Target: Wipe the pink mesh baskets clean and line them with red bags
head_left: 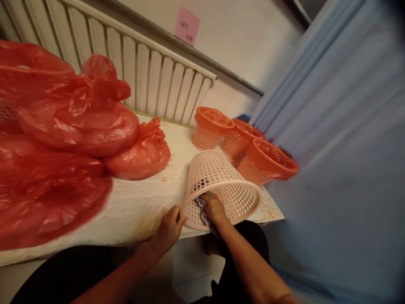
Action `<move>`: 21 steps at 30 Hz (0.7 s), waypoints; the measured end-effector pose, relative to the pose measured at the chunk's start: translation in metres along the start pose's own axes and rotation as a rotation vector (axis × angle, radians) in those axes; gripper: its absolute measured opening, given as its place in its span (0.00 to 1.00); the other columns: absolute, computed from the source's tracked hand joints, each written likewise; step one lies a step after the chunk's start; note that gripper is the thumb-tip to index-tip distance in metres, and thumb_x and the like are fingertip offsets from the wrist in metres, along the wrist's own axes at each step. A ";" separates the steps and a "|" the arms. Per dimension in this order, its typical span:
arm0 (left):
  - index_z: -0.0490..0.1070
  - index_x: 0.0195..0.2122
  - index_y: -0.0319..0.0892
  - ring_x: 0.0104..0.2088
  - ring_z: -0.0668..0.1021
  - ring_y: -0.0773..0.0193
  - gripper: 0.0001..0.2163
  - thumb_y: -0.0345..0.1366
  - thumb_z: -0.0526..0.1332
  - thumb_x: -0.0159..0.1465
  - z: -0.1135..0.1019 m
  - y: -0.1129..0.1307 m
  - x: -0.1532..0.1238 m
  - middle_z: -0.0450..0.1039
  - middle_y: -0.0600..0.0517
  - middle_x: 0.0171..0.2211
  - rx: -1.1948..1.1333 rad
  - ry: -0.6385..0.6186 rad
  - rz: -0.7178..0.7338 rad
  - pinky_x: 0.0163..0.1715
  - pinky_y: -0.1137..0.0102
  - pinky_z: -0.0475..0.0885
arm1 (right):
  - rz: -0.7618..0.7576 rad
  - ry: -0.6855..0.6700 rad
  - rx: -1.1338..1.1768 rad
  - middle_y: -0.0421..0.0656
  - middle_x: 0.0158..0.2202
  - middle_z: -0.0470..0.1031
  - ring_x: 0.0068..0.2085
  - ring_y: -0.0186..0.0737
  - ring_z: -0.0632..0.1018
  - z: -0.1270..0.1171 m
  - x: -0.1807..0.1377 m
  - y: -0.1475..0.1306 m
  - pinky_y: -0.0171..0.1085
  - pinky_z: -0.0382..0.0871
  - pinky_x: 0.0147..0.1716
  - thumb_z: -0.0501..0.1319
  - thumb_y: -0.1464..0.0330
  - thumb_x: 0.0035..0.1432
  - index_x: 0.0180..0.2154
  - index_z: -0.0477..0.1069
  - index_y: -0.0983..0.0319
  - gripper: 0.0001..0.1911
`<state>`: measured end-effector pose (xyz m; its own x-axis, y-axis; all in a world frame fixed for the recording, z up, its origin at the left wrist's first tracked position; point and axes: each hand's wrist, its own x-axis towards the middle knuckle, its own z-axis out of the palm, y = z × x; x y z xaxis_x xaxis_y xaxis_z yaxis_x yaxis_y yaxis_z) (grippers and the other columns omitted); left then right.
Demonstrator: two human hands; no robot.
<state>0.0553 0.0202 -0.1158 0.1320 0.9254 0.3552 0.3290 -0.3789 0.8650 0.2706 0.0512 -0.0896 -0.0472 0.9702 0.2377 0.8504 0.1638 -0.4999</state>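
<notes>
A pale pink perforated wastebasket point(212, 166) lies tipped on its side at the table's front edge, its mouth facing me. My left hand point(171, 226) grips the basket's rim on the left, fingers closed round it. Inside the mouth, my right hand point(215, 210) is closed on a crumpled greyish-purple cloth point(205, 217), which touches the basket's inner wall. Part of the cloth hangs below my wrist. The fingertips of my right hand are partly hidden by the cloth and the hand itself.
Three baskets lined with red bags stand behind: one near the wall point(209, 135), a middle one point(236, 141), and one at right point(256, 164). Several full red plastic bags point(72, 122) crowd the left of the white-covered table point(142, 198). A radiator point(152, 80) and blue curtain point(332, 147) border it.
</notes>
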 end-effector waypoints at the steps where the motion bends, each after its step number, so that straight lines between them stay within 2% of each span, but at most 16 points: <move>1: 0.58 0.25 0.45 0.24 0.68 0.65 0.09 0.37 0.56 0.61 -0.004 0.003 0.000 0.62 0.57 0.22 0.038 0.011 0.046 0.27 0.71 0.63 | 0.007 0.008 0.037 0.45 0.42 0.77 0.46 0.46 0.74 -0.002 0.003 -0.002 0.41 0.65 0.50 0.55 0.78 0.45 0.42 0.77 0.58 0.23; 3: 0.57 0.26 0.46 0.23 0.67 0.66 0.09 0.36 0.55 0.63 -0.010 0.008 -0.001 0.61 0.58 0.22 0.091 0.039 0.111 0.26 0.71 0.62 | 0.021 0.019 0.117 0.42 0.40 0.78 0.42 0.43 0.75 -0.003 0.009 -0.017 0.39 0.68 0.45 0.53 0.77 0.44 0.44 0.76 0.58 0.25; 7: 0.57 0.28 0.46 0.22 0.66 0.66 0.08 0.34 0.55 0.64 -0.022 0.009 0.000 0.60 0.58 0.22 0.136 0.096 0.176 0.24 0.72 0.60 | 0.004 0.025 0.323 0.38 0.33 0.76 0.31 0.38 0.74 0.007 0.015 -0.071 0.34 0.69 0.32 0.52 0.73 0.50 0.42 0.75 0.61 0.19; 9: 0.57 0.27 0.46 0.21 0.65 0.67 0.08 0.34 0.55 0.64 -0.029 0.006 0.003 0.59 0.59 0.22 0.148 0.135 0.180 0.23 0.72 0.60 | -0.083 0.031 0.351 0.38 0.35 0.75 0.33 0.38 0.73 0.014 0.012 -0.093 0.34 0.68 0.35 0.53 0.73 0.51 0.43 0.74 0.60 0.18; 11: 0.57 0.27 0.46 0.21 0.66 0.67 0.09 0.35 0.55 0.64 -0.038 0.004 0.008 0.58 0.59 0.21 0.166 0.182 0.176 0.23 0.72 0.60 | -0.203 -0.012 0.181 0.41 0.40 0.74 0.40 0.40 0.73 0.020 0.008 -0.101 0.35 0.67 0.40 0.55 0.73 0.53 0.47 0.73 0.58 0.20; 14: 0.59 0.28 0.45 0.22 0.67 0.67 0.08 0.36 0.55 0.64 -0.049 0.004 0.015 0.59 0.58 0.22 0.181 0.225 0.187 0.24 0.73 0.62 | -0.313 -0.160 -0.215 0.45 0.43 0.73 0.44 0.45 0.70 0.025 0.005 -0.084 0.38 0.64 0.44 0.57 0.70 0.58 0.47 0.74 0.56 0.16; 16: 0.61 0.29 0.44 0.23 0.67 0.67 0.07 0.36 0.56 0.64 -0.051 0.006 0.016 0.61 0.58 0.23 0.165 0.201 0.194 0.25 0.73 0.63 | -0.280 -0.200 -0.368 0.46 0.42 0.72 0.44 0.45 0.70 0.025 0.007 -0.062 0.38 0.63 0.44 0.56 0.69 0.60 0.46 0.76 0.55 0.15; 19: 0.62 0.30 0.44 0.24 0.68 0.67 0.06 0.37 0.56 0.64 -0.041 0.007 0.010 0.62 0.58 0.24 0.095 0.156 0.151 0.27 0.72 0.64 | -0.139 -0.157 -0.410 0.46 0.43 0.72 0.45 0.44 0.69 0.023 0.010 -0.036 0.37 0.62 0.44 0.54 0.71 0.60 0.47 0.75 0.53 0.17; 21: 0.62 0.32 0.44 0.25 0.70 0.65 0.05 0.38 0.57 0.63 -0.027 0.004 0.002 0.64 0.57 0.25 0.033 0.154 0.050 0.29 0.71 0.66 | -0.069 -0.121 -0.376 0.46 0.45 0.72 0.46 0.44 0.69 0.023 0.013 -0.028 0.37 0.62 0.45 0.54 0.72 0.59 0.48 0.75 0.53 0.19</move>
<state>0.0320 0.0203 -0.1023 0.0051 0.8930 0.4499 0.3569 -0.4219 0.8334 0.2345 0.0631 -0.0916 -0.1538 0.9769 0.1487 0.9745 0.1748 -0.1408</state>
